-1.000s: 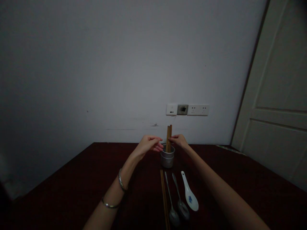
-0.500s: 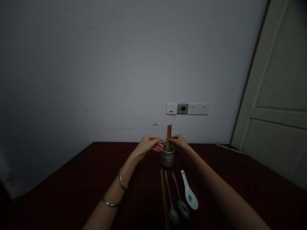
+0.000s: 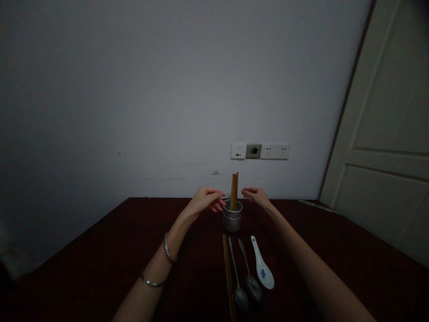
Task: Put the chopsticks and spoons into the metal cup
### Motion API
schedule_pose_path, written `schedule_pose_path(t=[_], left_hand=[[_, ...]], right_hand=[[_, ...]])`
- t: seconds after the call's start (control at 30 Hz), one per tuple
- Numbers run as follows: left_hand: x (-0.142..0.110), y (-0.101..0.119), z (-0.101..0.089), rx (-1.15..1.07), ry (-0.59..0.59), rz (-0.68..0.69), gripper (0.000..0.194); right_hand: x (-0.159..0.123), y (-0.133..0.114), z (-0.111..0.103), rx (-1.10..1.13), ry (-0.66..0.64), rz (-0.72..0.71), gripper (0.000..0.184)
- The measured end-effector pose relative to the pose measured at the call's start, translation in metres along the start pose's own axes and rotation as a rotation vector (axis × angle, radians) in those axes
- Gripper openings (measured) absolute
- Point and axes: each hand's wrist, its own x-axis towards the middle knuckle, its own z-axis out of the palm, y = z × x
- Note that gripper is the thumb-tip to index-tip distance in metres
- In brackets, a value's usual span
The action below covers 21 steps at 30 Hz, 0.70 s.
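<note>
Step, I judge: chopsticks [image 3: 233, 190] set upright in metal cup [image 3: 232, 223], on worktop [image 3: 134, 232]. My left hand [image 3: 204, 201] — half-open, empty, close beside the cup. My right hand [image 3: 256, 195] — loosely parted, empty, just clear of the chopsticks. Next move calls for not knocking them.

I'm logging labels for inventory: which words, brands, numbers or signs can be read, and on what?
None can be read.
Silver-grey cylindrical metal cup: no legible text.
White ceramic-looking spoon: blue motif, no legible lettering.
White rectangular wall socket panel: any markings too small to read.
Narrow pale strip at back right: too blurred.
</note>
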Motion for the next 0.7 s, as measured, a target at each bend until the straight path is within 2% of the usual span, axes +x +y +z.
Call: schedule_pose_path(t=[0.1,0.23,0.37,0.53,0.7], left_hand=[[0.001,-0.001,-0.002,0.042,0.001,0.019,0.026],[0.002,-0.002,-0.004,0.076,-0.004,0.047,0.029],[0.001,-0.003,-0.004,0.109,-0.018,0.059,0.030],[0.000,-0.003,-0.004,0.170,-0.110,0.022,0.026],[0.001,-0.008,-0.003,0.224,-0.137,-0.006,0.026]], right_hand=[[-0.009,0.020,-0.016,-0.064,0.095,-0.010,0.033],[-0.034,0.058,-0.030,-0.402,0.176,-0.071,0.028],[-0.064,0.084,-0.037,-0.650,0.145,-0.075,0.029],[-0.089,0.097,-0.038,-0.846,0.079,-0.101,0.035],[-0.099,0.095,-0.031,-0.977,0.065,-0.137,0.040]])
